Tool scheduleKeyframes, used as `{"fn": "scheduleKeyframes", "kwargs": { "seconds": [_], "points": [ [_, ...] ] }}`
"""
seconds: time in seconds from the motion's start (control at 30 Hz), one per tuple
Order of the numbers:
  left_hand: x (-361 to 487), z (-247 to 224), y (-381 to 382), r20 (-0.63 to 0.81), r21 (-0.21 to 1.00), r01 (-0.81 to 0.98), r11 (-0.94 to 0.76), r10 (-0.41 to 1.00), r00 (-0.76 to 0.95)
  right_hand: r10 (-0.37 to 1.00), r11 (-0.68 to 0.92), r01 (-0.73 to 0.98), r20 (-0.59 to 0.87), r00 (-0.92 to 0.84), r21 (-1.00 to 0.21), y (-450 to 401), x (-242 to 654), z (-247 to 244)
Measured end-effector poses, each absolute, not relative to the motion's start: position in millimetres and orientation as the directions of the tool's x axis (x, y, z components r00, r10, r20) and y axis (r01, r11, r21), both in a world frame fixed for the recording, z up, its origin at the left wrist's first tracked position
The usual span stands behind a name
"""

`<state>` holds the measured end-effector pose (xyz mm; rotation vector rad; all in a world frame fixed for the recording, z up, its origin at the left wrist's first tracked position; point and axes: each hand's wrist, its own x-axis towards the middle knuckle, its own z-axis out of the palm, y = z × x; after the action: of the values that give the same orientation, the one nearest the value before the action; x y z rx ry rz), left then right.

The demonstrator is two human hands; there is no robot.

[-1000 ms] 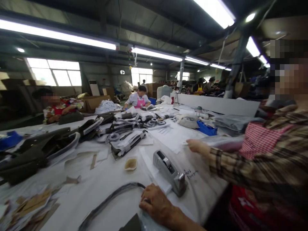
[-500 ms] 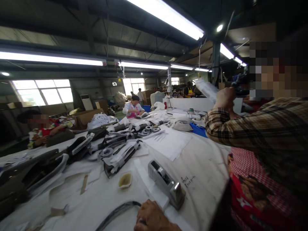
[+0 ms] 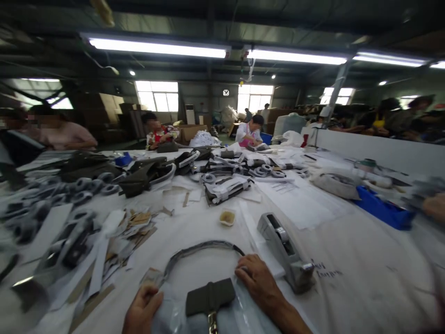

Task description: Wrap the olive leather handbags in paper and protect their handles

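Note:
A dark curved strap (image 3: 205, 245), wrapped in clear film, arches over the near part of the table. At its left end is my left hand (image 3: 143, 306), closed with thumb against fingers beside clear plastic; exactly what it pinches is unclear. My right hand (image 3: 255, 278) has its fingers curled at the strap's right end. Between my hands lies a dark olive piece (image 3: 210, 297) with a metal clasp, on pale plastic wrapping. A grey tape dispenser (image 3: 287, 253) stands just right of my right hand.
Paper and cardboard scraps (image 3: 139, 225) and grey rolls (image 3: 81, 185) cover the left side. Wrapped dark bags (image 3: 146, 174) lie farther back. A small dish (image 3: 227, 217), a white sheet (image 3: 299, 202) and a blue box (image 3: 382, 208) are beyond. People sit around the table.
The view has swung left and down. My left hand, the olive piece and more of the strap have come into view. The neighbouring person in plaid has mostly left the picture at right.

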<state>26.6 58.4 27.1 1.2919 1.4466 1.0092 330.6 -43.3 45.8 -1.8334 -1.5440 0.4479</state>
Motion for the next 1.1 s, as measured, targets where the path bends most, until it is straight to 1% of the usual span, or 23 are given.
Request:
{"fn": "scheduleKeyframes", "kwargs": {
  "seconds": [0.03, 0.1, 0.17, 0.23, 0.27, 0.3, 0.33, 0.37, 0.43, 0.5, 0.57, 0.67, 0.73, 0.77, 0.8, 0.87, 0.93, 0.97, 1.0, 1.1],
  "points": [
    [27.3, 26.7, 56.3, -0.096, 0.962, 0.256, 0.096, 0.995, -0.012, 0.958, -0.048, 0.722, 0.174, 0.23, -0.691, -43.2, 332.4, 41.2],
    [28.3, 29.4, 50.2, -0.028, 0.912, 0.41, 0.008, 0.999, 0.042, 0.953, -0.042, 0.725, 0.189, 0.235, -0.687, -43.8, 337.8, 29.2],
    [27.7, 34.3, 42.6, 0.097, 0.784, 0.603, -0.148, 0.988, 0.117, 0.953, -0.031, 0.737, 0.202, 0.225, -0.675, -44.2, 347.1, 16.9],
    [25.4, 38.0, 35.2, 0.264, 0.614, 0.709, -0.347, 0.937, 0.23, 0.956, 0.003, 0.762, 0.226, 0.188, -0.647, -41.9, 359.1, 10.2],
    [23.9, 38.8, 31.9, 0.334, 0.526, 0.717, -0.457, 0.887, 0.32, 0.954, 0.029, 0.779, 0.249, 0.165, -0.626, -39.0, 364.7, 10.5],
    [22.4, 38.8, 29.1, 0.372, 0.447, 0.697, -0.561, 0.825, 0.425, 0.951, 0.059, 0.796, 0.276, 0.138, -0.602, -34.7, 369.0, 13.9],
    [21.1, 38.1, 26.7, 0.376, 0.389, 0.663, -0.64, 0.767, 0.52, 0.945, 0.093, 0.811, 0.307, 0.11, -0.577, -29.1, 371.2, 20.3],
    [20.3, 36.6, 24.8, 0.358, 0.359, 0.627, -0.692, 0.722, 0.592, 0.939, 0.126, 0.824, 0.334, 0.08, -0.553, -22.0, 370.8, 29.3],
    [20.3, 31.6, 22.8, 0.314, 0.363, 0.583, -0.727, 0.685, 0.658, 0.936, 0.192, 0.834, 0.352, 0.003, -0.517, -3.7, 361.2, 51.9],
    [22.7, 23.1, 23.7, 0.315, 0.379, 0.591, -0.712, 0.7, 0.641, 0.939, 0.248, 0.826, 0.336, -0.076, -0.506, 19.3, 340.7, 73.3],
    [26.8, 10.2, 28.0, 0.354, 0.356, 0.611, -0.707, 0.707, 0.612, 0.939, 0.305, 0.805, 0.304, -0.163, -0.509, 44.3, 313.3, 85.1],
    [32.8, -13.3, 40.7, 0.441, 0.245, 0.623, -0.743, 0.658, 0.611, 0.915, 0.403, 0.769, 0.247, -0.32, -0.496, 76.1, 273.1, 76.6],
    [34.4, -23.4, 50.9, 0.451, 0.177, 0.613, -0.77, 0.617, 0.645, 0.876, 0.481, 0.757, 0.211, -0.433, -0.442, 89.1, 254.8, 57.3],
    [34.1, -24.3, 55.7, 0.438, 0.167, 0.602, -0.781, 0.606, 0.664, 0.851, 0.523, 0.752, 0.206, -0.483, -0.401, 93.0, 249.2, 46.0],
    [33.0, -21.9, 60.4, 0.417, 0.183, 0.594, -0.783, 0.61, 0.674, 0.825, 0.564, 0.745, 0.212, -0.523, -0.357, 95.5, 245.9, 34.7],
    [28.9, -7.0, 70.8, 0.366, 0.281, 0.588, -0.758, 0.651, 0.665, 0.779, 0.627, 0.726, 0.254, -0.574, -0.282, 98.3, 244.9, 14.3],
    [23.5, 16.6, 86.9, 0.31, 0.404, 0.582, -0.706, 0.704, 0.639, 0.747, 0.661, 0.712, 0.303, -0.592, -0.239, 100.7, 248.8, -1.7],
    [21.1, 29.1, 98.3, 0.283, 0.439, 0.583, -0.684, 0.721, 0.633, 0.734, 0.672, 0.706, 0.323, -0.597, -0.224, 102.3, 251.6, -8.3],
    [19.2, 40.5, 112.4, 0.26, 0.452, 0.584, -0.675, 0.726, 0.637, 0.723, 0.681, 0.701, 0.342, -0.6, -0.209, 104.3, 254.7, -14.4],
    [16.1, 62.3, 168.8, 0.27, 0.472, 0.63, -0.617, 0.781, 0.563, 0.704, 0.693, 0.695, 0.387, -0.595, -0.192, 110.3, 263.5, -29.2]
  ]
}}
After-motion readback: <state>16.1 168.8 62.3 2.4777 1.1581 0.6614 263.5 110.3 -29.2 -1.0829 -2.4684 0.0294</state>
